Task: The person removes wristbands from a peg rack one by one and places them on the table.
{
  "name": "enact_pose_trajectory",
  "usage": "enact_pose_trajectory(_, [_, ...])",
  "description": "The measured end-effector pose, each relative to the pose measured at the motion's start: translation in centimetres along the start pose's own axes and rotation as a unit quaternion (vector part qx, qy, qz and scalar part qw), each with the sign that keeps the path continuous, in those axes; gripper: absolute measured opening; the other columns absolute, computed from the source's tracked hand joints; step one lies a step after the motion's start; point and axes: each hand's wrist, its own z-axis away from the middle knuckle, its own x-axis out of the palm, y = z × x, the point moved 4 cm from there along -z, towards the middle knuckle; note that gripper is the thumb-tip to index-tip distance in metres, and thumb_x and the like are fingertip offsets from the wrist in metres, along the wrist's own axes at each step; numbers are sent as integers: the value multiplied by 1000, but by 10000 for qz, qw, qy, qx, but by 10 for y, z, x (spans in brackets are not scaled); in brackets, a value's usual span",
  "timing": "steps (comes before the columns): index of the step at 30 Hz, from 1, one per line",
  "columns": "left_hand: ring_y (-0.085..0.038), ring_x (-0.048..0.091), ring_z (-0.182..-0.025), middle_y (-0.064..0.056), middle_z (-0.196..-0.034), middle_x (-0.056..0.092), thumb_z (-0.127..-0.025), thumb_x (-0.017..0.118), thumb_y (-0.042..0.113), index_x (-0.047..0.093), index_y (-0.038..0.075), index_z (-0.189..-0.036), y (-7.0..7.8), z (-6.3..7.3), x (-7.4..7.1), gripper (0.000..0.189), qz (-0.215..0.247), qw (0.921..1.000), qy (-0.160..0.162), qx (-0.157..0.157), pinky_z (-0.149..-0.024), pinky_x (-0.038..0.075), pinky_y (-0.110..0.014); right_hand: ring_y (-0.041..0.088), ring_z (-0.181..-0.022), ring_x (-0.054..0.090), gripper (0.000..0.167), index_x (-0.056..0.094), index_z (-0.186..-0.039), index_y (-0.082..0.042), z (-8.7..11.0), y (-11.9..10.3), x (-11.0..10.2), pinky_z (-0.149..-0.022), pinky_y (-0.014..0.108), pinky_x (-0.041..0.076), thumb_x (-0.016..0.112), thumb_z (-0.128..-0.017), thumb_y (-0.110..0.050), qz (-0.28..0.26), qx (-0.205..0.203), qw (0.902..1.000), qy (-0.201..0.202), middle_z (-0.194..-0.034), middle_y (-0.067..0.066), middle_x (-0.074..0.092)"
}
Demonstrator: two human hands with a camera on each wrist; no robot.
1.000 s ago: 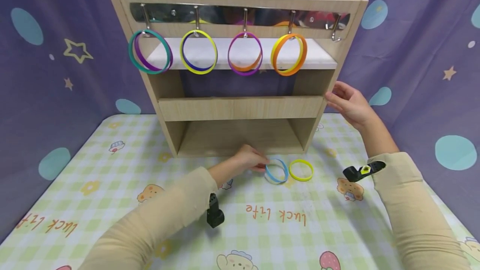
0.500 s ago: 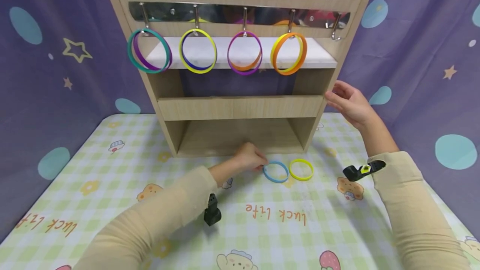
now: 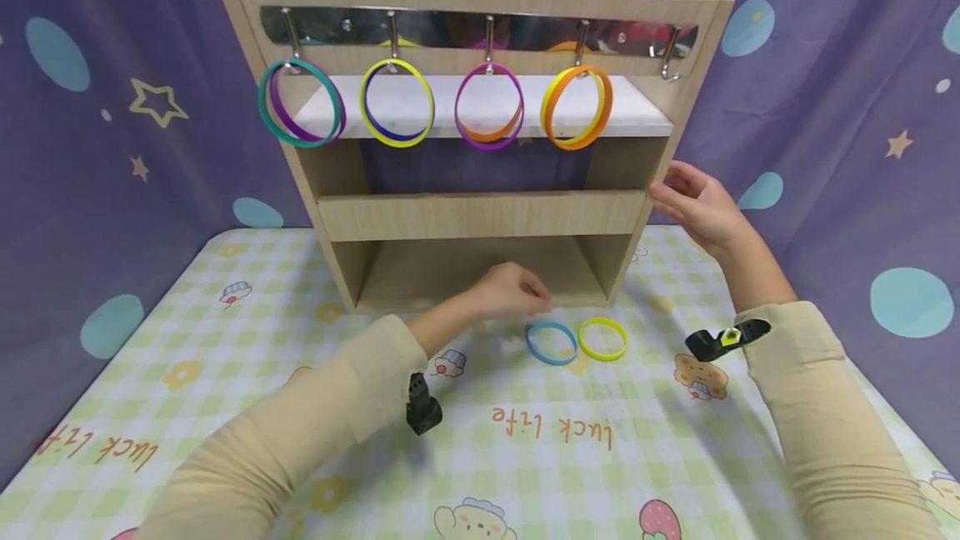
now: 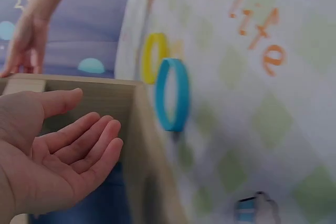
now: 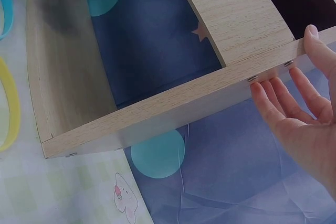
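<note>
My left hand [image 3: 513, 290] hovers just in front of the wooden shelf's lower opening, above and behind a light-blue silicone wristband [image 3: 551, 344]. Its fingers are loosely bent with nothing between them, as the left wrist view shows. Flat on the cloth, the blue wristband lies beside a yellow wristband [image 3: 602, 340]. My right hand [image 3: 701, 207] holds the right side panel of the wooden shelf [image 3: 480, 217], its thumb at the front edge and its fingertips [image 5: 258, 90] against the outer face.
Hooks on the shelf's metal strip [image 3: 442, 27] carry paired wristbands: teal [image 3: 264, 98] and purple, yellow [image 3: 430, 98] and dark blue, magenta [image 3: 459, 111] and orange, orange [image 3: 606, 111] and yellow. The rightmost hook [image 3: 670, 61] is bare. A purple curtain [image 3: 840, 132] hangs behind.
The blue wristband, tilted up at my left fingers earlier, now lies flat on the cloth. My left hand has let go and moved up toward the shelf. The right hand stays put.
</note>
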Motion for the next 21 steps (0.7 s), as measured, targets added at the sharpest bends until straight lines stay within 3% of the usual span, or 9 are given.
enact_pose_trajectory(5, [-13,68,-91,-5,-100,75,-87,69,27,74,10,-102,17,1,-15,23,-119,9997,33,214,-73,53,-15,2,-95,61,23,57,-114,-17,0,-1,0,-82,10,55,60,-93,-6,20,25,10000,28,-102,-9,65])
enact_pose_trajectory(10, [-15,67,-87,-7,-96,74,-89,68,25,72,10,-105,30,5,-27,23,346,9991,96,216,-70,55,-17,2,-94,61,23,58,-112,-18,0,1,0,-82,10,54,60,-93,-5,-9,37,10000,5,-100,-9,66])
enact_pose_trajectory(14, [-13,66,-87,-9,-99,74,-90,66,24,70,9,-109,39,7,-36,25,641,9973,214,302,-76,58,-24,3,-94,61,23,60,-111,-19,-1,1,0,-82,11,54,59,-93,-4,-41,0,10000,-28,-100,-9,66])
enact_pose_trajectory(21, [-14,65,-84,-13,-101,73,-90,66,19,70,5,-108,57,10,-51,23,1136,9892,707,598,-73,58,-23,3,-93,62,22,61,-110,-19,-1,1,0,-82,11,55,59,-93,-5,-38,-37,10000,-16,-100,-9,66])
